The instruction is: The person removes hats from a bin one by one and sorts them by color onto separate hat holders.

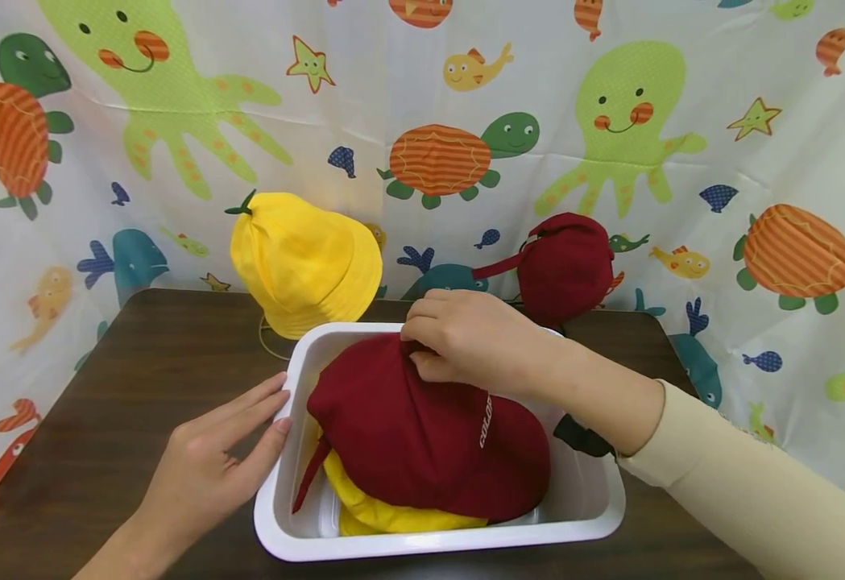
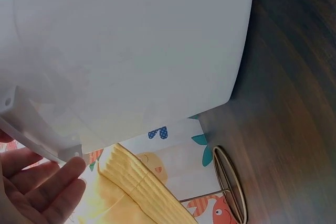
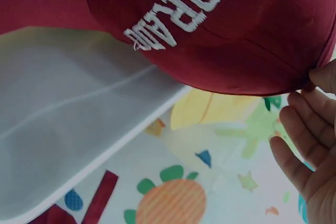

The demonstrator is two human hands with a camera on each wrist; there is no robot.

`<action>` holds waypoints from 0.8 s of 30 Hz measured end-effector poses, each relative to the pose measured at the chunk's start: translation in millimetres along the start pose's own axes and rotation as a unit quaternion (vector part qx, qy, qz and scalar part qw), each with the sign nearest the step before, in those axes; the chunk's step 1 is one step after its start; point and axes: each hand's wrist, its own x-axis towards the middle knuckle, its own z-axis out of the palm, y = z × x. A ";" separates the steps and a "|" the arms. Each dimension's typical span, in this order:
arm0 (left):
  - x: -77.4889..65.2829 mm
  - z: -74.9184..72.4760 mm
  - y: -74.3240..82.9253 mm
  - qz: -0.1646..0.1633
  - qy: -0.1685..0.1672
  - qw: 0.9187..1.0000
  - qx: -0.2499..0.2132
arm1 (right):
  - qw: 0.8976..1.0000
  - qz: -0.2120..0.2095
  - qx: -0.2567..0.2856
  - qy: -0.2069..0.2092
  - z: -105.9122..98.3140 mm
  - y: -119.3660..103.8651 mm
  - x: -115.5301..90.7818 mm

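In the head view, a white plastic bin (image 1: 440, 550) stands on the table. My right hand (image 1: 473, 338) pinches the edge of a dark red cap (image 1: 422, 435) over the bin; white embroidered letters (image 3: 181, 9) show on it in the right wrist view. Its brim lies toward the bin's near right, and a strap hangs at the left. Beneath it is something yellow, a fabric hat (image 1: 379, 515), mostly covered. My left hand (image 1: 212, 451) rests its fairly straight fingertips on the bin's left rim; in the left wrist view these fingers (image 2: 68, 177) touch the flange.
Behind the bin on the left is a yellow brimmed hat (image 1: 306, 258) with a green stem, raised on a wire stand (image 2: 231, 187). Another dark red cap (image 1: 567, 266) is held up at the back right. A printed curtain (image 1: 364, 121) hangs behind the dark wooden table (image 1: 176, 338).
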 end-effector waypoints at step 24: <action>1.8 0.4 -1.0 -0.010 -0.004 1.000 0.016 | 0.996 0.028 -0.013 0.084 -70.5 0.6 -15.5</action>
